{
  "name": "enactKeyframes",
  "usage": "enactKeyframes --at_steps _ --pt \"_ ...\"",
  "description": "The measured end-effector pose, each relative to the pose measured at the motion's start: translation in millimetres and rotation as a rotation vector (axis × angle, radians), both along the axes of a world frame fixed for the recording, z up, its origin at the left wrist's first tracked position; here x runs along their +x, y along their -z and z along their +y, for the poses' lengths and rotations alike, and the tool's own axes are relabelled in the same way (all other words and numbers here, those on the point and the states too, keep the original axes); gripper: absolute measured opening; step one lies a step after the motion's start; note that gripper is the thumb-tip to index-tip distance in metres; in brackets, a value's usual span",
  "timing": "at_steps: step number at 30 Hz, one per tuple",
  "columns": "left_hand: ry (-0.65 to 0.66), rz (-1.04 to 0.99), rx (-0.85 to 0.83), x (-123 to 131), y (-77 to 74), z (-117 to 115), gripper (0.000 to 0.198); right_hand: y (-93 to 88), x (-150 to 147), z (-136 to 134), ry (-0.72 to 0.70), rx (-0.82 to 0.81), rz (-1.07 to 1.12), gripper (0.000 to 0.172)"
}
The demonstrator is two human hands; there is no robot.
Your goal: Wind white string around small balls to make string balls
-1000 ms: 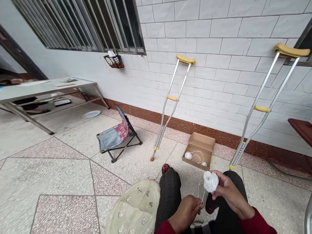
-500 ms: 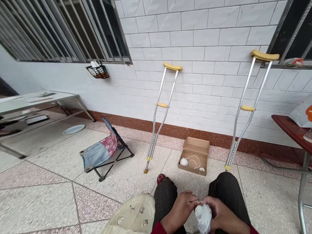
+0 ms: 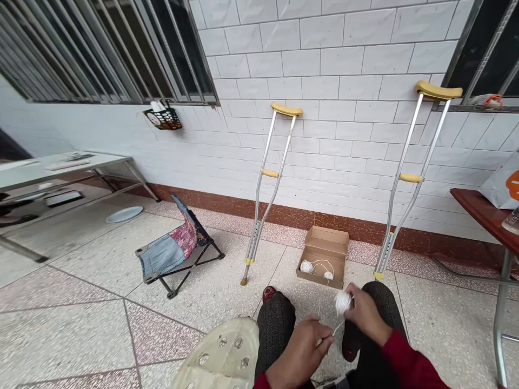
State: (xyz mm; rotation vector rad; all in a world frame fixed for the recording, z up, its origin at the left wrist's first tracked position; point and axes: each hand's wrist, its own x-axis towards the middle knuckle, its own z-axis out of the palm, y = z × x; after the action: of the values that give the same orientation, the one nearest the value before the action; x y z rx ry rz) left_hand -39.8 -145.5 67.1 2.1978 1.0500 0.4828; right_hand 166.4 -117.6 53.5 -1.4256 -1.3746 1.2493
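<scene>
Narrow is the left grip (image 3: 300,351), pinched on a white thread (image 3: 336,328) which goes up toward a ball of yarn (image 3: 343,304). This ball, a little blurred, is held from its right side by the right grip (image 3: 368,313), in the space between the left knee (image 3: 276,316) and the right knee (image 3: 384,298). To the left of the left knee is a pale stool (image 3: 221,357) with holes. Farther, on the floor (image 3: 227,294), stands an open cardboard box (image 3: 311,277). Inside, a larger white ball (image 3: 306,267) lies near its left edge, a smaller white ball (image 3: 328,275) near its front right corner, and loose yarn (image 3: 324,261) curves between them. Behind, two crutches (image 3: 270,173) lean on the tiled wall (image 3: 324,132).
</scene>
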Motion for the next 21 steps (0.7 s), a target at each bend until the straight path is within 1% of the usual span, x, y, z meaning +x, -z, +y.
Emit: enactKeyframes --at_steps 2,4,5,6,7,9,11,12,14,16,18,19,21 --pt "-0.032 0.011 0.088 -6 -6.7 14 0.03 11.4 -13 -18 -0.184 -0.017 0.03 0.035" --pt "-0.04 0.012 0.098 -8 -3.2 22 0.032 16.3 -21 -34 -0.347 -0.107 0.16 0.042" --pt "-0.029 0.004 0.07 -8 2.0 24 0.034 14.5 -21 -38 -0.379 -0.156 0.238 0.045" --pt "-0.016 -0.011 0.022 -7 8.7 22 0.037 9.8 -18 -40 -0.371 -0.2 0.312 0.048" --pt "-0.007 -0.033 -0.037 -4 16.3 19 0.04 3.0 -12 -39 -0.333 -0.233 0.373 0.049" --pt "-0.006 -0.084 -0.157 2 30.8 7 0.045 -12.5 3 -29 -0.204 -0.263 0.458 0.047" --pt "-0.013 -0.119 -0.244 9 40.5 -7 0.048 -20.6 16 -12 -0.068 -0.213 0.486 0.039" --pt "-0.011 -0.125 -0.264 11 42.7 -13 0.048 -19.2 19 -4 -0.013 -0.166 0.46 0.035" --pt "-0.003 -0.114 -0.248 14 42.2 -19 0.047 -5.0 18 7 0.049 -0.051 0.304 0.027" --pt "-0.004 -0.06 -0.18 12 38.3 -18 0.044 19.2 7 5 0.034 0.057 0.051 0.025" --pt "-0.015 0.028 -0.091 7 34.6 -10 0.04 43.5 -6 -9 -0.076 0.134 -0.149 0.026" --pt "-0.017 0.065 -0.043 4 33.5 -6 0.037 52.9 -12 -18 -0.131 0.139 -0.194 0.029" --pt "-0.007 0.092 0.031 -2 33.0 2 0.032 63.7 -21 -36 -0.275 0.062 -0.156 0.033"
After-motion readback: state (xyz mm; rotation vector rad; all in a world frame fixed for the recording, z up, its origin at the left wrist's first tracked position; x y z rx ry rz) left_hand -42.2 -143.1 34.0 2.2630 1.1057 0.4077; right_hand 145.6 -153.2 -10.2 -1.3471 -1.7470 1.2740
